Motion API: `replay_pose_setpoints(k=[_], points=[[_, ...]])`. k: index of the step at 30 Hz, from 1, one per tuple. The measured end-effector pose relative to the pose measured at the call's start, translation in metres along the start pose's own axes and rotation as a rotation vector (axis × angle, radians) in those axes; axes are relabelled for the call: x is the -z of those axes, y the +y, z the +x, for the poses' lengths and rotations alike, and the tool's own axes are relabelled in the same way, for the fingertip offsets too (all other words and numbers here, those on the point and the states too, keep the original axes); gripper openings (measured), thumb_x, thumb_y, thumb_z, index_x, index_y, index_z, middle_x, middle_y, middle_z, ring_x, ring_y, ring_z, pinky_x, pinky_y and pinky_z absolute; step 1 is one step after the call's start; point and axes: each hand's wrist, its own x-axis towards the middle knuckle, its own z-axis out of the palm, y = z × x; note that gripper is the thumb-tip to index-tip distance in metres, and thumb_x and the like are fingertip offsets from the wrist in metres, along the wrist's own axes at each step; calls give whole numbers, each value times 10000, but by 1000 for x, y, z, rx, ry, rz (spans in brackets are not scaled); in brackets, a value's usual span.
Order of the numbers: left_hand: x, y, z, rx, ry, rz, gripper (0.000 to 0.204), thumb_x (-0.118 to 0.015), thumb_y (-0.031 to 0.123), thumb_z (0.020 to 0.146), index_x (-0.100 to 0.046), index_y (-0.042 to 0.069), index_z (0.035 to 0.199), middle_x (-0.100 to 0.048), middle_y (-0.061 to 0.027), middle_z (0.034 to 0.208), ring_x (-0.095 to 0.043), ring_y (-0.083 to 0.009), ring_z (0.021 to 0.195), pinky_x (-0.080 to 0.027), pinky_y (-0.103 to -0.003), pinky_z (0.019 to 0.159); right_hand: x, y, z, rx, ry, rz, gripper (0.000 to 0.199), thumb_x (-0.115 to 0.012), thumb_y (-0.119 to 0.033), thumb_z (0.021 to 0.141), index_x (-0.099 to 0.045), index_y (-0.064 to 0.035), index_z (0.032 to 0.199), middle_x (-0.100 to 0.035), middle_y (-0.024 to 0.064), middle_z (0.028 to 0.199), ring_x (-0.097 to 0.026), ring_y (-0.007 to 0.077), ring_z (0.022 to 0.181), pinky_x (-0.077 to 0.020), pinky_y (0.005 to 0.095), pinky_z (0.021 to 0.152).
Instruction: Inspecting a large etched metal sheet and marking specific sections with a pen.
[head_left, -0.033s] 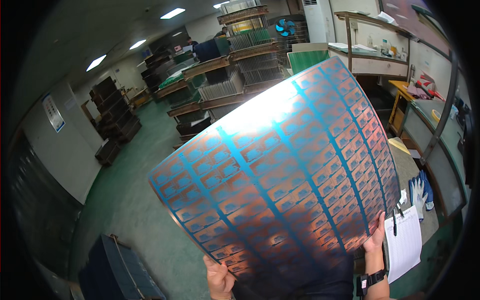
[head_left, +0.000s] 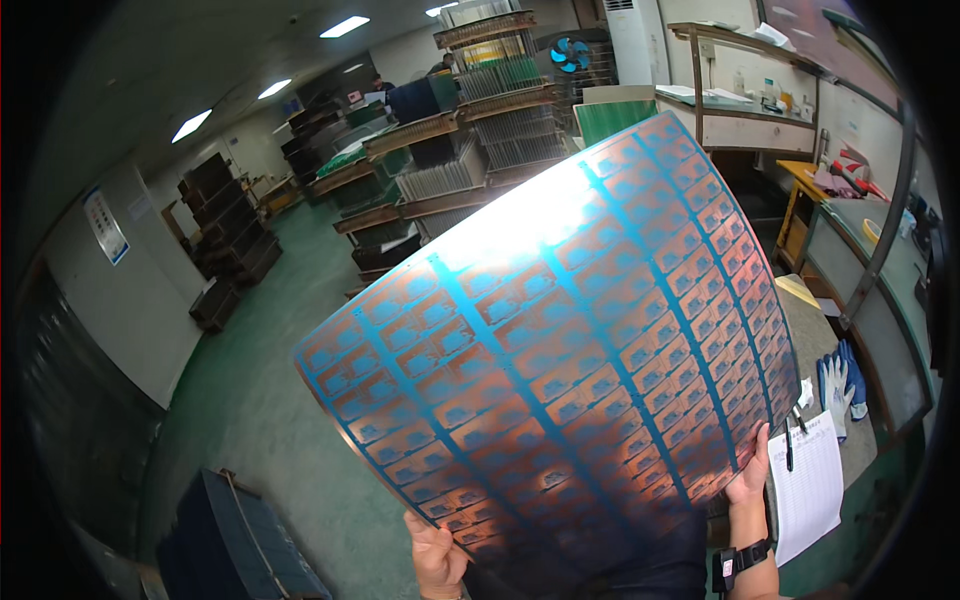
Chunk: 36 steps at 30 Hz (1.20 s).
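Between both hands, copper-blue panel

1. A factory hall with a green floor stretches back under fluorescent ceiling lights.
2. Tall metal racks loaded with upright green and grey panels fill the middle of the room; a blue fan turns behind them, beside a white standing air conditioner.
3. Dark stacked trays line the pale left wall, which carries a posted notice.
4. A workbench on the right holds a clipboard with paper, pens and blue-and-white gloves.
5. A shelved desk stands against the far right wall.
6. A dark blue bin sits on the floor at lower left.
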Motion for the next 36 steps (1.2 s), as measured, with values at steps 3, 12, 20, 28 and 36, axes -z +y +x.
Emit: replay_pose_setpoints(k=[3, 12, 20, 28, 36], points=[[-1, 0, -2, -22, 91, 11, 698, -514, -45, 871, -163, 152, 1441, -426, -100, 1318, -470, -258, 1176, -408, -437, 991, -6, 1, -3, -23, -42, -24, 389, -502, -406, 934, -573, -93, 1154, -588, 88, 1167, -550, 256, 1063, -444, 439, 912], [-1, 6, 7, -44, 355, 67, 738, -482, -61, 888, -109, 209, 1465, -451, -43, 1259, -522, -183, 1042, -468, -364, 889, 0, 2, 1, -43, -75, -43, 305, -553, -351, 918, -615, -102, 1085, -586, 86, 1181, -547, 248, 1082, -429, 448, 941], [5, 14, 5, -84, 379, 243, 731, -512, 9, 889, -86, 141, 1468, -467, -68, 1220, -528, -144, 853, -478, -275, 733, -21, -3, -14, -97, -108, -71, 281, -625, -139, 874, -564, -3, 1112, -636, 108, 1058, -622, 229, 976, -518, 408, 853], [70, 9, -9, 82, 483, 12, 218, -504, 177, 892, -546, -25, 963, -577, -154, 875, -525, -261, 804, -441, -354, 765, -28, -8, -22, -134, -256, -279, 385, -655, -167, 846, -513, 4, 1161, -595, 94, 1083, -598, 223, 1004, -510, 397, 847], [10, -70, 55, 184, 201, -464, 194, -451, 189, 970, -521, 260, 1136, -616, 44, 831, -579, -150, 711, -494, -362, 628, -69, 15, -65, 234, -526, -937, 645, -636, -373, 843, -397, 29, 1286, -472, 113, 1253, -454, 194, 1136, -354, 344, 969]])
